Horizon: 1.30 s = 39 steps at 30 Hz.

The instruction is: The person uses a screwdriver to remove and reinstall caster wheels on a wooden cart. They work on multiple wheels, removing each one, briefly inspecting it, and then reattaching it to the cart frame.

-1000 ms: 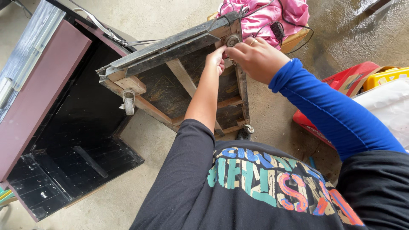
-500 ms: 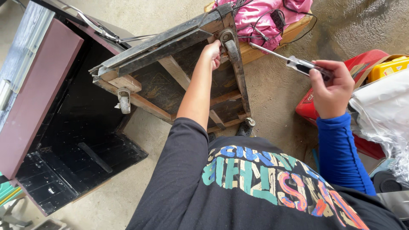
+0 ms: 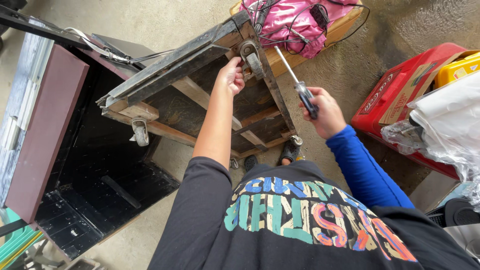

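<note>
An overturned wooden frame (image 3: 200, 95) with caster wheels lies in front of me on the concrete floor. My left hand (image 3: 231, 75) reaches up and pinches at the metal caster (image 3: 251, 57) on the frame's far corner. My right hand (image 3: 322, 112), in a blue sleeve, grips a screwdriver (image 3: 294, 80) by its dark handle. The shaft points up and left, and its tip is just right of that caster. A second caster (image 3: 140, 131) hangs at the near left corner of the frame.
A dark open cabinet (image 3: 75, 165) with a maroon panel lies at left. At the top a pink bag (image 3: 305, 20) with cables rests on a wooden board. A red box (image 3: 400, 105), a yellow case and plastic sheeting stand at right.
My right hand pulled away from the caster to the right with the screwdriver, then came back partway, its tip now aimed near the caster. My left hand stayed at the caster.
</note>
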### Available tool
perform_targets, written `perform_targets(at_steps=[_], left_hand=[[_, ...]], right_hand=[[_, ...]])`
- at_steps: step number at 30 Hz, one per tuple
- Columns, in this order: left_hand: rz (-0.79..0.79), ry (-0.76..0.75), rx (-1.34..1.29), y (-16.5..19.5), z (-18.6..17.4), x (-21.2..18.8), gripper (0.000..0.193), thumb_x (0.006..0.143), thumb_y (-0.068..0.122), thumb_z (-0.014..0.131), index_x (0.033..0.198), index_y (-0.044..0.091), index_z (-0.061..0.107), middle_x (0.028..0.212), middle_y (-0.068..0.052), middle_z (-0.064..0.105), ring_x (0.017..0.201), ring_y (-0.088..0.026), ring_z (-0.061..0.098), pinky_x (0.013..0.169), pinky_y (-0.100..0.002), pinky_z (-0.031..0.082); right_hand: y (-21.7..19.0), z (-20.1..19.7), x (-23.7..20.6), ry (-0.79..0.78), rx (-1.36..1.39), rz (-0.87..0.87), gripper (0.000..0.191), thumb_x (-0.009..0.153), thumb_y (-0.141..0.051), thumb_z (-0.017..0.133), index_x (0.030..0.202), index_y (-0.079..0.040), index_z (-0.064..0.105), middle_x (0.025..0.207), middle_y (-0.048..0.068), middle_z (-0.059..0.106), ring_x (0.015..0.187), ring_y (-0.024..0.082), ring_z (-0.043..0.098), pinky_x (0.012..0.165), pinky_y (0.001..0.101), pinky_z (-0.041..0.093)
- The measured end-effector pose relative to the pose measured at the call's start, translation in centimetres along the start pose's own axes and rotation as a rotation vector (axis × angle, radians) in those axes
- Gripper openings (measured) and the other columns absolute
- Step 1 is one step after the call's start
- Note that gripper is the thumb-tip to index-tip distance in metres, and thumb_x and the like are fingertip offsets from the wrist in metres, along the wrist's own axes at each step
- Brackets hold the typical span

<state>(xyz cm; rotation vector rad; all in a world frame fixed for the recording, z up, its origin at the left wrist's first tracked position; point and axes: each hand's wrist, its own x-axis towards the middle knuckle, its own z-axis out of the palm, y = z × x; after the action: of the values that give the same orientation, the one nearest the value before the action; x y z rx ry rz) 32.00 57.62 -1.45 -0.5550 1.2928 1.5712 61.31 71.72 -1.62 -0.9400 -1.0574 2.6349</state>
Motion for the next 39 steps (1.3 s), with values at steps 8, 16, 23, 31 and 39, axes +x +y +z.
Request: perform_targets(at_steps=[8, 16, 23, 31, 39], left_hand=[[-0.014, 0.075, 0.117, -0.1, 1.1, 1.1, 0.018, 0.096, 0.025, 0.059, 0.084, 0.012, 0.056, 0.056, 0.009, 0.037, 0.043, -0.004, 0.032, 0.04, -0.021, 0.025], [-0.099, -0.047, 0.0, 0.5, 0.5, 2.0, 0.018, 0.099, 0.023, 0.06, 0.084, 0.013, 0.055, 0.057, 0.009, 0.037, 0.045, -0.003, 0.035, 0.041, -0.021, 0.026], [0.283, 0.288, 0.452, -1.5, 1.9, 1.1, 0.027, 0.095, 0.028, 0.059, 0.079, 0.007, 0.056, 0.06, 0.003, 0.047, 0.047, -0.008, 0.041, 0.041, -0.026, 0.031], [0.067, 0.102, 0.062, -1.1, 1.1, 2.3, 0.019, 0.095, 0.026, 0.055, 0.081, 0.014, 0.055, 0.056, 0.008, 0.033, 0.044, -0.006, 0.03, 0.04, -0.023, 0.025], [0.094, 0.084, -0.051, -1.6, 0.6, 2.4, 0.021, 0.098, 0.03, 0.064, 0.087, 0.012, 0.06, 0.06, 0.008, 0.04, 0.046, -0.004, 0.035, 0.042, -0.02, 0.028]], right_hand=[[1.4, 3.0, 4.7, -0.048, -0.352, -0.013, 0.025, 0.102, -0.016, 0.055, 0.125, -0.004, 0.051, 0.08, 0.005, 0.06, 0.047, 0.01, 0.049, 0.04, 0.0251, 0.037], [1.2, 2.7, 4.7, -0.035, -0.285, 0.008, 0.025, 0.102, -0.014, 0.054, 0.124, -0.004, 0.051, 0.08, 0.005, 0.059, 0.047, 0.009, 0.047, 0.042, 0.0255, 0.038], [1.2, 2.6, 4.6, -0.001, -0.35, 0.018, 0.026, 0.1, -0.015, 0.056, 0.124, -0.006, 0.051, 0.078, 0.005, 0.059, 0.046, 0.01, 0.048, 0.041, 0.0264, 0.038], [1.7, 3.1, 4.4, 0.004, -0.367, -0.013, 0.026, 0.1, -0.014, 0.056, 0.125, -0.007, 0.051, 0.078, 0.003, 0.058, 0.047, 0.008, 0.047, 0.041, 0.0256, 0.037], [2.1, 2.9, 4.6, 0.005, -0.36, -0.055, 0.028, 0.101, -0.014, 0.057, 0.126, -0.006, 0.05, 0.078, 0.002, 0.058, 0.049, 0.007, 0.048, 0.042, 0.0248, 0.037]])
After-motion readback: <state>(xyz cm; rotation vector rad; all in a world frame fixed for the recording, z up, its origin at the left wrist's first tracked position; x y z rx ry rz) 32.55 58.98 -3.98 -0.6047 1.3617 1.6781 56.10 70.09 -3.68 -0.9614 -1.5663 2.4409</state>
